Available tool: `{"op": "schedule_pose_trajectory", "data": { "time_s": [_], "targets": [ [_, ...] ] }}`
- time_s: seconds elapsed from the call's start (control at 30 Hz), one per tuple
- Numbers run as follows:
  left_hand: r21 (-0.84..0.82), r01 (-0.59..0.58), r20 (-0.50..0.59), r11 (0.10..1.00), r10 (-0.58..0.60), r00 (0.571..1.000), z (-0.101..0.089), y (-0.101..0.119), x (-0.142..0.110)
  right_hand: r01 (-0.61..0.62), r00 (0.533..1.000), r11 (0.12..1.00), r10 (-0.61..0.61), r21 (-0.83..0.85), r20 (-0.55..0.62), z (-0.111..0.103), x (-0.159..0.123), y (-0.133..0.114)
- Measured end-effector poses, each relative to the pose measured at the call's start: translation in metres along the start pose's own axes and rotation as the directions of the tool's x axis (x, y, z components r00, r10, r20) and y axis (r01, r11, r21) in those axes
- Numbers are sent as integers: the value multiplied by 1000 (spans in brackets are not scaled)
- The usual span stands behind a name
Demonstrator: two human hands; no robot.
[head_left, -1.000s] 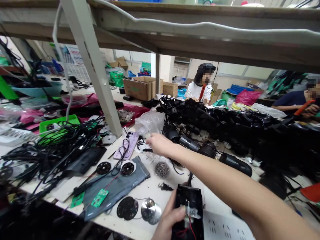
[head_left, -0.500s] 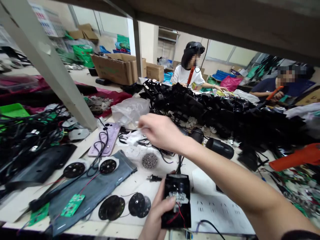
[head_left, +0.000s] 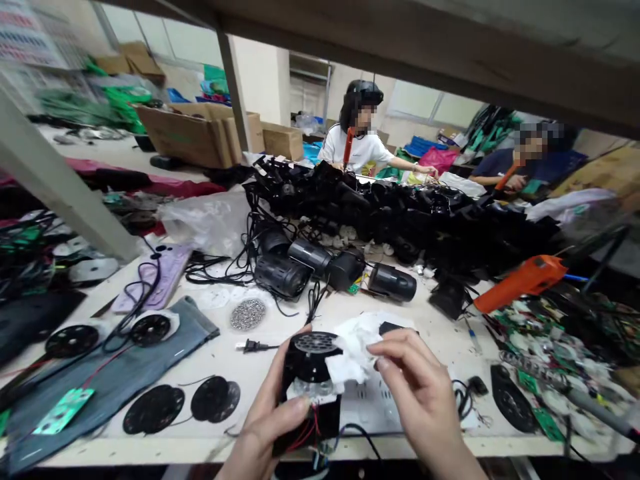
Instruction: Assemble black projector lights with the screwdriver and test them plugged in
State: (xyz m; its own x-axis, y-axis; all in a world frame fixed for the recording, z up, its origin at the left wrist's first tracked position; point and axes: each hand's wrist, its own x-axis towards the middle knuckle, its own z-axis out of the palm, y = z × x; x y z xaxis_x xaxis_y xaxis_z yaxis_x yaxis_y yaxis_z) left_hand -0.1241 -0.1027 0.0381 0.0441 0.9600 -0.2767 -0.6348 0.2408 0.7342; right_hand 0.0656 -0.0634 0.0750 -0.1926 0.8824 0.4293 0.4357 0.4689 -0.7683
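My left hand grips a black plastic housing with a round slotted disc on top. Its thumb presses beside a clear part, below which red wires hang. At the housing's right, my right hand pinches a crumpled white sheet, like tissue or thin film; its edge overlaps the housing. A two-pin plug lies left of the housing. Under the hands is a white panel with printed slot marks. Two round black discs rest to the left.
An orange power screwdriver is at the right, by green circuit boards. Black cylinders and a heap of black parts stand behind. Small screws and a purple phone lie left. Two people sit across the bench.
My right hand has come back from the far part of the bench to the housing, carrying the white sheet. The housing is tilted differently, and the view has swung right.
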Motion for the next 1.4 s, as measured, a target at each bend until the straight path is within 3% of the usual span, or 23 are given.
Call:
{"op": "schedule_pose_trajectory", "data": {
  "time_s": [0.1, 0.3, 0.43, 0.5, 0.63, 0.73, 0.83, 0.97, 1.1, 1.27, 1.33, 1.4],
  "targets": [
    [67, -26, 16, 997, 25, 1000, 16, -1, -5, 39, 999, 998, -40, 45, 33, 7, -8, 2],
    [179, -14, 6, 984, 13, 1000, 34, -2, -5, -166, 980, 960, 187, 226, -73, 16, -15, 17],
    [226, -30, -22, 974, 36, 999, 37, -4, 0, -219, 942, 927, 283, 305, -183, 3, -21, 28],
    [275, -76, -15, 958, 83, 996, 36, -6, 2, -174, 959, 956, 219, 236, -182, -8, -24, 29],
    [356, -114, 6, 927, 120, 993, 34, -10, 4, 40, 991, 999, -36, 28, -128, -25, -28, 23],
    [360, -129, 27, 924, 127, 991, 34, -12, 5, 226, 972, 973, -229, -52, -50, -24, -27, 16],
    [353, -115, 46, 928, 106, 993, 35, -14, 5, 312, 948, 946, -317, -90, -43, -14, -25, 14],
    [366, -125, 64, 922, 110, 992, 34, -16, 5, 286, 954, 953, -293, -97, -69, -3, -26, 18],
    [340, -121, 89, 933, 96, 991, 34, -17, 5, 255, 966, 964, -251, -68, 68, -3, -25, 18],
    [345, -127, 136, 930, 85, 987, 34, -19, 7, 139, 963, 980, -100, -142, 252, -4, -26, 14],
    [365, -134, 155, 921, 82, 985, 32, -20, 8, 123, 968, 980, -83, -156, 238, -2, -32, 15],
    [389, -141, 163, 910, 83, 983, 32, -21, 8, 80, 988, 975, -49, -209, 149, 0, -38, 17]
  ]
}}
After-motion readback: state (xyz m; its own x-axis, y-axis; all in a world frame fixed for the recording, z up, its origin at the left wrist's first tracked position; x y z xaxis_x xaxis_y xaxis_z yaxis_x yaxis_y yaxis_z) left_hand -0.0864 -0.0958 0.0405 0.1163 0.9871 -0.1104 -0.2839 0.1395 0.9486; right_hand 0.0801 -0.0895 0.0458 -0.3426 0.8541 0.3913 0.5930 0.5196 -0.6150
